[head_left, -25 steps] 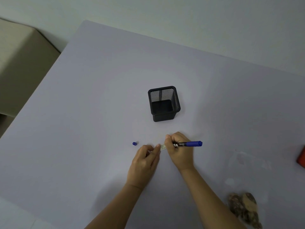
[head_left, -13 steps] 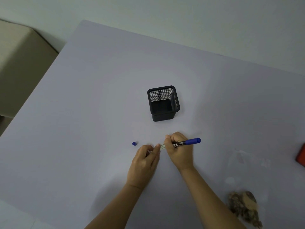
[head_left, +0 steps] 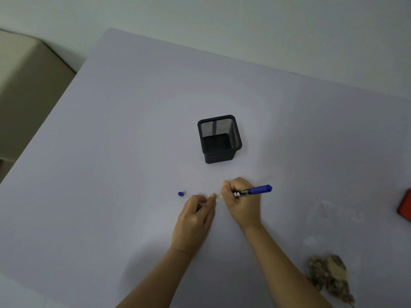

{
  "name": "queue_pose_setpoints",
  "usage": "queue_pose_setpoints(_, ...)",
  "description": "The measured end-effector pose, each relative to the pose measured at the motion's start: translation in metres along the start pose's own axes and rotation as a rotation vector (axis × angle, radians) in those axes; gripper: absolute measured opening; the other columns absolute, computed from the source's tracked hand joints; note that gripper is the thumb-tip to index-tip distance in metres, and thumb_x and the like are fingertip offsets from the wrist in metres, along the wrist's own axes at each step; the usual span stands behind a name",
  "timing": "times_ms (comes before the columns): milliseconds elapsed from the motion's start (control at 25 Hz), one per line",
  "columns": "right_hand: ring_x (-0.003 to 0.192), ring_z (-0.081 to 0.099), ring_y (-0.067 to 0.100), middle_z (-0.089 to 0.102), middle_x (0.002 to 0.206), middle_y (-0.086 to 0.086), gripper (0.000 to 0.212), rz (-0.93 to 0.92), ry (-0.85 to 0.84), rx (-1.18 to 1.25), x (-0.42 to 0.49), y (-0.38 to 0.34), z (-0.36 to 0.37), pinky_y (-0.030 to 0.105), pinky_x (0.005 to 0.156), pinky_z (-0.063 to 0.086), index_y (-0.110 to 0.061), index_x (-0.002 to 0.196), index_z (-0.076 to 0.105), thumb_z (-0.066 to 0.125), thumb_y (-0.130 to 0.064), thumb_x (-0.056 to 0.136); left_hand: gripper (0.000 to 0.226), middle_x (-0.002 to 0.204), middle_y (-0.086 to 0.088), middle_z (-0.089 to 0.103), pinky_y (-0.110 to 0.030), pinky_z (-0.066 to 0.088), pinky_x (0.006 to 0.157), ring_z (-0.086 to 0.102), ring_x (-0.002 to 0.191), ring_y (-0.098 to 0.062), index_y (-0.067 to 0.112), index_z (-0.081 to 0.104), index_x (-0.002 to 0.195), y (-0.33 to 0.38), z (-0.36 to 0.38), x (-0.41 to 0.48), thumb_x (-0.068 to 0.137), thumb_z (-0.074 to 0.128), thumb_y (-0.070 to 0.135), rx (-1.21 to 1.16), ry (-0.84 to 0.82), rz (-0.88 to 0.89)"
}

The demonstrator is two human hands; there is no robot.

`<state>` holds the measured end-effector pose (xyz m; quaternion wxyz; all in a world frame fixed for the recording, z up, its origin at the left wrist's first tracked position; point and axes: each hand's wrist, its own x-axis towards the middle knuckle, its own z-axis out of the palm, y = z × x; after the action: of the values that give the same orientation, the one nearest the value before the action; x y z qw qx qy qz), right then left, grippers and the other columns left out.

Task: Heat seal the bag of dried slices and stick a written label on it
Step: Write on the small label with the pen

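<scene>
A pale lilac tabletop (head_left: 133, 130) is filling most of the view, with a plain wall running behind its far edge and a beige piece of furniture (head_left: 26, 90) standing off its left edge. A black mesh pen holder (head_left: 219, 138) is standing upright around the middle of the tabletop. Nearer the front edge, the right hand (head_left: 243, 204) is gripping a blue marker (head_left: 253, 191) in clenched fingers, the marker's blue end pointing right and its tip hidden behind the fingers at a small white label (head_left: 219, 197). The left hand (head_left: 193, 221) is lying just beside it, its curled fingers pinching the label's left end against the surface. A small blue cap (head_left: 181, 194) is sitting by itself a little to the left of the left hand. The bag of dried slices (head_left: 329, 276) is lying well apart from both hands toward the front right corner, its clear plastic barely showing and the brown slices bunched at its near end. A red object (head_left: 405, 206) is being cut off by the right edge of the view.
</scene>
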<state>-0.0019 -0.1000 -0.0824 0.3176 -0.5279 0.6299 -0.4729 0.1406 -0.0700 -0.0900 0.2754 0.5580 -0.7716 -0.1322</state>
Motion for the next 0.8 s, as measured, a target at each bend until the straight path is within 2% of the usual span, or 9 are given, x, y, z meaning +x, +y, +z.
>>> queue_pose_setpoints(320,0.05,0.042,0.021,0.045,0.051,0.01,0.04,-0.025,-0.004,-0.01,-0.0003,0.0015,0.0002,0.028,0.046,0.042,-0.002,0.055,0.042,0.052,-0.023,0.087,0.026,0.076,-0.008,0.058,-0.02,0.044,0.061,0.048,0.067,-0.014,0.007,0.069,0.109,-0.0004,0.0011,-0.001,0.089,0.057,0.019,0.004,-0.001,-0.005)
queue_pose_setpoints(480,0.05,0.041,0.021,0.045,0.051,0.009,0.039,-0.031,-0.005,-0.026,-0.001,0.0026,-0.0004,0.031,0.047,0.041,-0.006,0.054,0.04,0.052,-0.023,0.087,0.025,0.077,-0.008,0.058,-0.021,0.045,0.061,0.047,0.068,-0.014,0.006,0.07,0.108,-0.0006,0.0029,0.0003,0.089,0.058,0.018,-0.002,0.003,0.003)
queue_pose_setpoints(600,0.049,0.041,0.021,0.045,0.051,0.011,0.041,-0.038,-0.003,-0.03,-0.0004,0.0022,0.0005,0.036,0.047,0.04,-0.002,0.053,0.04,0.053,-0.022,0.086,0.025,0.075,-0.009,0.057,-0.02,0.043,0.062,0.046,0.068,-0.014,0.006,0.07,0.107,-0.001,0.0026,-0.0004,0.089,0.058,0.017,-0.004,0.006,-0.003)
queue_pose_setpoints(800,0.049,0.04,0.021,0.044,0.05,0.012,0.041,-0.04,0.007,-0.041,-0.0004,0.0016,-0.0001,0.034,0.046,0.039,-0.002,0.053,0.038,0.053,-0.021,0.086,0.026,0.075,-0.008,0.057,-0.021,0.043,0.06,0.047,0.068,-0.014,0.006,0.07,0.108,-0.001,0.003,-0.0009,0.089,0.058,0.018,-0.004,0.002,-0.008)
